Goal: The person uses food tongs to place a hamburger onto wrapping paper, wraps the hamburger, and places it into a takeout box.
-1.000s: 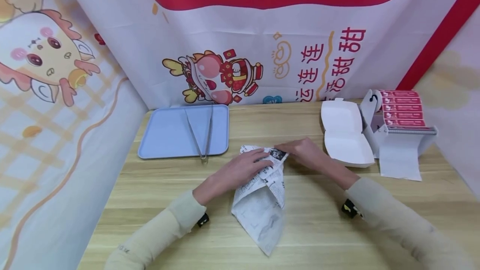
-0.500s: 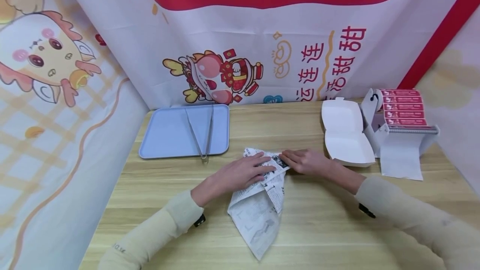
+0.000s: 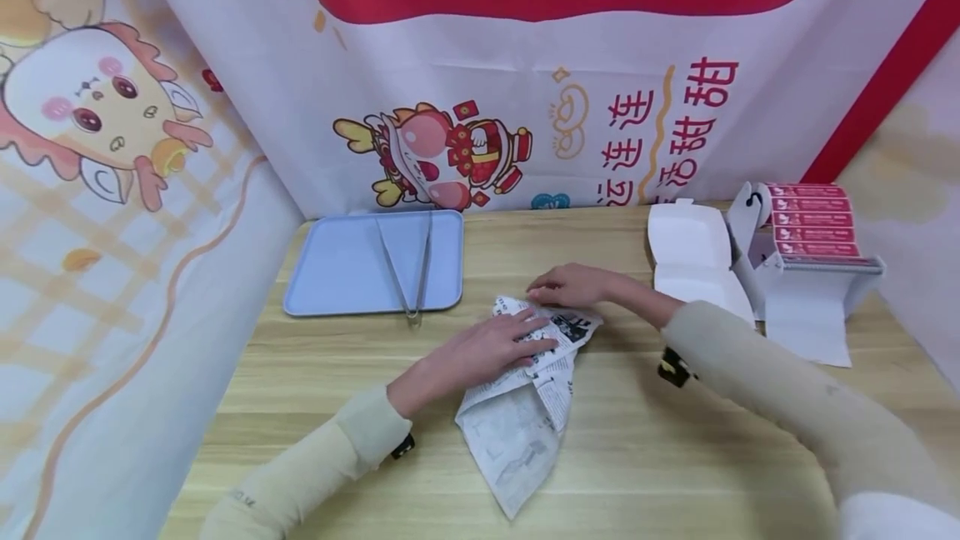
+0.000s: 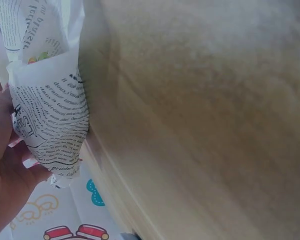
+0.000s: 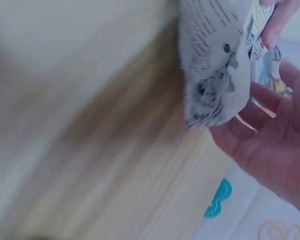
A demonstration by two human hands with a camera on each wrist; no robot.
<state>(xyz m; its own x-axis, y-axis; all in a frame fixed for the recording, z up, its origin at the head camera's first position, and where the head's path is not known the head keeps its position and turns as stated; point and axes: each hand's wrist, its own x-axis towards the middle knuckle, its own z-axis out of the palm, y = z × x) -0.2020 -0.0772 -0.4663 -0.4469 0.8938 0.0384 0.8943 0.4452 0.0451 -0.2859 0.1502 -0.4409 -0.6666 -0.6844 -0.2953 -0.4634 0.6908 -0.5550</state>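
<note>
A newsprint-patterned food wrapper lies partly folded on the table, with its plain pointed flap toward me. My left hand holds the folded part, its fingers across the top. In the left wrist view the thumb and fingers are against the wrapper's side and end. A little green and red shows inside the paper; what it is I cannot tell. At the wrapper's far end is my right hand. The right wrist view shows its fingers loosely bent beside the paper end, with the thumb apart.
A blue tray with metal tongs across it stands at the back left. To the right is an open white clamshell box, beside a dispenser with a roll of red labels. A printed cloth hangs behind the table.
My right hand has moved off the wrapper's right corner, leftward and away from me to its far end. The right corner now sticks out. My left hand stays on the fold.
</note>
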